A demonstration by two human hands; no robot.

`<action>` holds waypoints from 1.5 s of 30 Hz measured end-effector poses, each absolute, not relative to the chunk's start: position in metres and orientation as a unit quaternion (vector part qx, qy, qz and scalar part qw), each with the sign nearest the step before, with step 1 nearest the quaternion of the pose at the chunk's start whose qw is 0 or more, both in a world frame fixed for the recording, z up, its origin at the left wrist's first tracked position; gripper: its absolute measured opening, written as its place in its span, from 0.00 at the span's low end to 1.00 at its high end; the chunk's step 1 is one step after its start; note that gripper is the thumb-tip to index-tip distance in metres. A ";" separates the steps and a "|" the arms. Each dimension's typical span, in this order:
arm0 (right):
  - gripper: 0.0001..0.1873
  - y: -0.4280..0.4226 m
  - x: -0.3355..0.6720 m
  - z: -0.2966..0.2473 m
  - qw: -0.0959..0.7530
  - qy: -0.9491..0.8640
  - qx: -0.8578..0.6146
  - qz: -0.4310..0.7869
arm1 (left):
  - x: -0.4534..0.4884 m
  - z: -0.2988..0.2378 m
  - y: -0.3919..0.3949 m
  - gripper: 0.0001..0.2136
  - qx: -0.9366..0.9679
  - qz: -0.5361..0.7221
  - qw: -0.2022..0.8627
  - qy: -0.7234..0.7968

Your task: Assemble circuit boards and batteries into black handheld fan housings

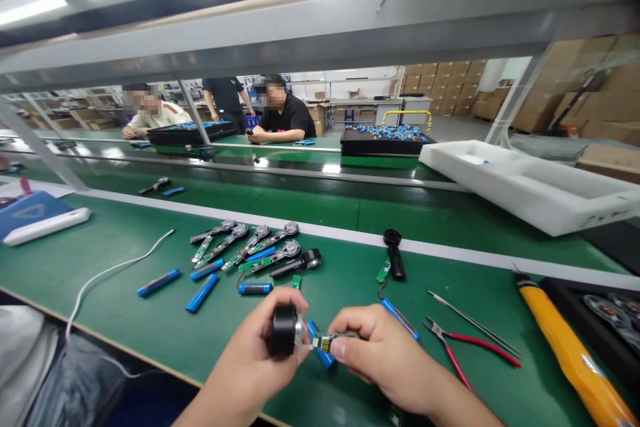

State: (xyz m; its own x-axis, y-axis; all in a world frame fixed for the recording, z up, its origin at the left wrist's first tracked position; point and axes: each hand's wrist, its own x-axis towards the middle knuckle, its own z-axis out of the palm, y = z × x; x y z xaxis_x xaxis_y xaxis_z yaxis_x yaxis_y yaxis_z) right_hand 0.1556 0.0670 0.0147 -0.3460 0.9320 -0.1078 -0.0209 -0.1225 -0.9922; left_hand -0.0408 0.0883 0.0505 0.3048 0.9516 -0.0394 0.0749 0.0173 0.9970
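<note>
Live at bottom centre of the frame: my left grip (pixel 253 357) is wrapped tight round a black wheel (pixel 283 332), and my right grip (pixel 385 360) pinches a green circuit board (pixel 333 343), long axis sideways, its left end just beside the wheel's metal face (pixel 300 331).

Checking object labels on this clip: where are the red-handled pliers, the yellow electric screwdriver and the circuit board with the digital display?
Red-handled pliers (pixel 484 341): head view, on the upper red handle.
Yellow electric screwdriver (pixel 555 332): head view, on the yellow body.
Circuit board with digital display (pixel 325 345): head view, on the display end.
</note>
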 end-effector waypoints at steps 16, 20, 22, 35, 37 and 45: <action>0.11 0.064 0.164 0.028 0.329 -0.638 -0.446 0.534 | -0.061 0.031 0.096 0.13 0.683 0.310 0.550 0.366; 0.11 0.064 0.165 0.027 0.344 -0.628 -0.414 0.562 | -0.061 0.030 0.095 0.16 0.663 0.309 0.576 0.365; 0.11 0.064 0.164 0.025 0.354 -0.601 -0.395 0.598 | -0.061 0.029 0.094 0.18 0.642 0.316 0.589 0.376; 0.11 0.062 0.158 0.019 0.349 -0.569 -0.381 0.640 | -0.064 0.026 0.092 0.18 0.637 0.289 0.630 0.336; 0.12 0.062 0.157 0.017 0.355 -0.563 -0.387 0.639 | -0.063 0.026 0.093 0.16 0.646 0.294 0.619 0.337; 0.28 0.063 0.161 0.001 0.336 -0.538 -0.356 0.686 | -0.053 0.018 0.099 0.27 0.586 0.251 0.715 0.287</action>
State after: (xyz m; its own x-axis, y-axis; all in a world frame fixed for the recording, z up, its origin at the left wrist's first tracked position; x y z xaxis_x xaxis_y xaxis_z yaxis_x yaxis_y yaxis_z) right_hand 0.1609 0.0632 0.0010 -0.5196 0.8449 -0.1271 -0.0785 -0.1954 -0.9776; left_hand -0.0535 0.0992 0.0179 0.7093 0.6951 -0.1169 -0.0227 0.1884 0.9818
